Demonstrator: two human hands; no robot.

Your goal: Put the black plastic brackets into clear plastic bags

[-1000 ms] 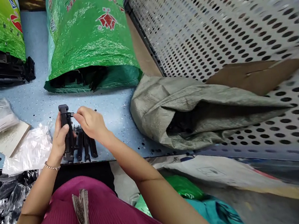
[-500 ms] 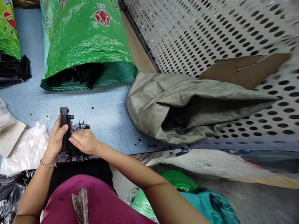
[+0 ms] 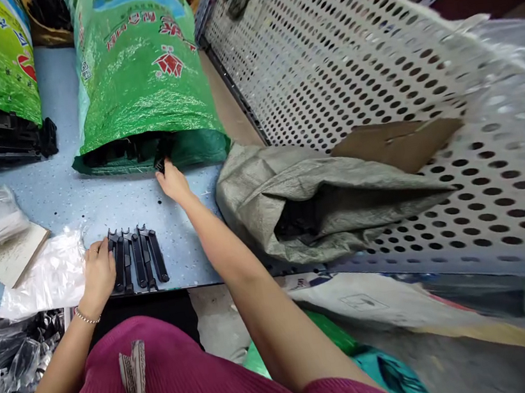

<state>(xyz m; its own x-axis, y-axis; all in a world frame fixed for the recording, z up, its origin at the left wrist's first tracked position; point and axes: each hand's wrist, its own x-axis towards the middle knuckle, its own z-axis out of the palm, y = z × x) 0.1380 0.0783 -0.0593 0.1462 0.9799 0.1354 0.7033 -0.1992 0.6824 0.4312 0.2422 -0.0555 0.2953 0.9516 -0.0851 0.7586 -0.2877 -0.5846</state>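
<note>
Right hand (image 3: 174, 181) moved to green sack (image 3: 144, 102); left hand (image 3: 100, 269) beside black parts (image 3: 139, 262).

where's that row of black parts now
Left of centre in the head view, the row lies on the blue table, just right of the left hand.

The right hand (image 3: 174, 181) reaches to the open mouth of a big green bag (image 3: 145, 76) at the far side of the blue table (image 3: 195, 237). Its fingers touch a black piece (image 3: 159, 157) there. The left hand (image 3: 99, 269) is near, at the left end of a row of black bars (image 3: 139, 261). Shiny clear plastic (image 3: 45, 276) lies just left of that hand. On the right, a grey sack (image 3: 252, 191) sits by a white wall full of holes (image 3: 330, 52).
</note>
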